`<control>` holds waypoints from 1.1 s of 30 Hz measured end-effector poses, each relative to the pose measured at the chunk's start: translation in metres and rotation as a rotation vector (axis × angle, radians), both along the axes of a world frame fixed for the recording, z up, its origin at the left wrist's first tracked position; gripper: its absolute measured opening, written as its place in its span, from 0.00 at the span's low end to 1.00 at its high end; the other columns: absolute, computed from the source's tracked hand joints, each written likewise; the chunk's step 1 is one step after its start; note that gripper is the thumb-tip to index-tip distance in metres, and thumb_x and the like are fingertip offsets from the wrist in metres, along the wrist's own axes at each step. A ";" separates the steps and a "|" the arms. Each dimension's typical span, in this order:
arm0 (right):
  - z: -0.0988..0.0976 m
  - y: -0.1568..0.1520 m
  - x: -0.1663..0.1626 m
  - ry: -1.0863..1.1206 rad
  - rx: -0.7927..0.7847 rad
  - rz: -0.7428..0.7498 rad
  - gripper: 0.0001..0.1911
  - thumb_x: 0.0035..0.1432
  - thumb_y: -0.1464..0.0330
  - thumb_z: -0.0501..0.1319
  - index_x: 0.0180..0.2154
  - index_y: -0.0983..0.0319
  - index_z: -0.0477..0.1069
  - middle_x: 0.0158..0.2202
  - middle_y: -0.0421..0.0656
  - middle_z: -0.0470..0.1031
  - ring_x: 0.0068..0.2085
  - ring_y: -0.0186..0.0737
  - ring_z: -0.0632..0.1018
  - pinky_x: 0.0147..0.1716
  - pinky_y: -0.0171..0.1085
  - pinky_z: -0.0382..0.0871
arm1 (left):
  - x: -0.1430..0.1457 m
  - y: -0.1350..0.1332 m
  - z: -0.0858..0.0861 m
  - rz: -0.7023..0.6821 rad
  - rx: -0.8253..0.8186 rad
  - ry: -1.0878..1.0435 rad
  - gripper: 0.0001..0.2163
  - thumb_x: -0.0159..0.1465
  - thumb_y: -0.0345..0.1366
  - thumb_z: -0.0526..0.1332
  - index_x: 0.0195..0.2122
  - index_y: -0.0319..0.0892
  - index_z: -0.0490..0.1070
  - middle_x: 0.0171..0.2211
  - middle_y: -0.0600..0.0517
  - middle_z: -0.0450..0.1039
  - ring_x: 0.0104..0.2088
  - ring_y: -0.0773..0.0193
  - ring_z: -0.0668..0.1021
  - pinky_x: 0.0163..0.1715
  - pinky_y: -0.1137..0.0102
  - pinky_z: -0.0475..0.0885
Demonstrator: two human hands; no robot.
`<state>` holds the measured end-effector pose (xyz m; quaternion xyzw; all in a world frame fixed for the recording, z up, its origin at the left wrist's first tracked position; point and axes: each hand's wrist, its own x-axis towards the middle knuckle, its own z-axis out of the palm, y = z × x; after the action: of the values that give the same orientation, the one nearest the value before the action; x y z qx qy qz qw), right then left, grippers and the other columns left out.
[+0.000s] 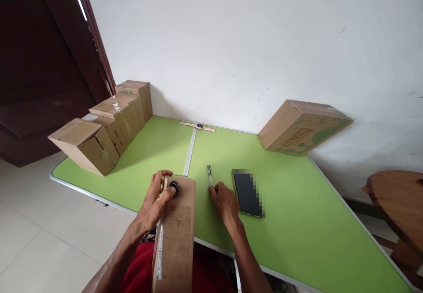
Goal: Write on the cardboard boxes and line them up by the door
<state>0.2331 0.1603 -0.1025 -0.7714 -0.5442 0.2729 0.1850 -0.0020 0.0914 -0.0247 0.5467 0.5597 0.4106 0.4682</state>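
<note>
My left hand (154, 204) grips the far end of a long cardboard box (178, 235), its fingers over the left side. The thumb presses a small dark ring-shaped thing (175, 188) against the box top; its exact kind is unclear. A white label (159, 257) runs along the box's left side. To the right, my right hand (225, 202) is closed at the near end of a pen (209, 175) with a dark tip, low over the green table (280, 187). Just right of that hand lies a dark phone (248, 194), partly pixelated.
Several cardboard boxes (125, 114) stand in a row along the table's left side. Another box (302, 127) leans by the wall at the back right. A pink-strapped watch (199, 126) lies at the back edge. A wooden stool (399, 200) stands at the right.
</note>
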 end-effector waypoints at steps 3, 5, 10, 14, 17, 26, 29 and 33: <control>0.004 -0.004 0.005 0.236 0.080 -0.003 0.16 0.61 0.62 0.62 0.23 0.56 0.63 0.22 0.46 0.74 0.31 0.51 0.80 0.29 0.40 0.62 | 0.006 0.000 0.000 0.031 0.033 0.044 0.15 0.68 0.47 0.55 0.53 0.50 0.68 0.54 0.48 0.66 0.57 0.45 0.70 0.58 0.52 0.65; 0.015 -0.012 0.008 0.414 0.151 -0.001 0.18 0.62 0.52 0.60 0.26 0.56 0.63 0.21 0.42 0.72 0.26 0.46 0.77 0.25 0.39 0.64 | 0.008 0.000 -0.002 -0.028 0.024 -0.003 0.18 0.68 0.48 0.57 0.56 0.51 0.67 0.57 0.47 0.65 0.56 0.46 0.71 0.59 0.52 0.67; 0.063 -0.048 0.003 1.147 0.448 -0.132 0.20 0.57 0.49 0.68 0.37 0.55 0.66 0.29 0.41 0.81 0.28 0.42 0.80 0.27 0.38 0.71 | 0.003 -0.002 -0.010 -0.252 0.033 -0.158 0.38 0.64 0.55 0.66 0.70 0.53 0.52 0.67 0.43 0.57 0.65 0.40 0.69 0.62 0.50 0.68; 0.088 -0.078 -0.025 1.392 0.578 -0.062 0.10 0.63 0.58 0.69 0.39 0.56 0.74 0.35 0.42 0.85 0.33 0.43 0.84 0.31 0.39 0.76 | -0.001 -0.002 -0.014 -0.269 -0.022 -0.211 0.38 0.64 0.51 0.66 0.71 0.53 0.49 0.67 0.43 0.58 0.65 0.40 0.70 0.63 0.48 0.68; 0.085 -0.091 -0.049 1.326 0.640 -0.038 0.11 0.66 0.57 0.67 0.44 0.56 0.77 0.38 0.45 0.86 0.35 0.45 0.85 0.32 0.40 0.77 | -0.002 -0.003 -0.015 -0.266 0.002 -0.194 0.37 0.65 0.48 0.65 0.72 0.52 0.49 0.66 0.43 0.61 0.66 0.41 0.69 0.65 0.48 0.65; 0.067 -0.099 -0.065 1.155 0.619 0.001 0.16 0.70 0.54 0.63 0.47 0.57 0.80 0.35 0.44 0.85 0.35 0.43 0.83 0.35 0.40 0.75 | -0.001 -0.003 -0.018 -0.247 0.006 -0.236 0.40 0.64 0.48 0.68 0.72 0.52 0.48 0.64 0.43 0.63 0.63 0.42 0.72 0.64 0.50 0.66; 0.070 -0.100 -0.066 1.045 0.623 0.065 0.15 0.70 0.54 0.63 0.42 0.58 0.81 0.33 0.43 0.82 0.33 0.42 0.81 0.31 0.38 0.73 | -0.003 -0.001 -0.016 -0.276 0.016 -0.231 0.41 0.63 0.45 0.69 0.73 0.51 0.48 0.67 0.42 0.59 0.66 0.41 0.69 0.66 0.50 0.65; 0.075 -0.098 -0.071 0.984 0.635 0.103 0.12 0.68 0.56 0.66 0.41 0.57 0.80 0.29 0.40 0.79 0.28 0.37 0.77 0.28 0.35 0.73 | -0.006 0.000 -0.018 -0.300 0.055 -0.199 0.43 0.63 0.41 0.70 0.74 0.51 0.47 0.69 0.43 0.56 0.70 0.40 0.64 0.68 0.49 0.63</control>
<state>0.1623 0.0623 -0.0279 -0.4338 -0.4862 0.4311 0.6242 -0.0083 0.0916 -0.0425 0.5935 0.4114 0.4034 0.5619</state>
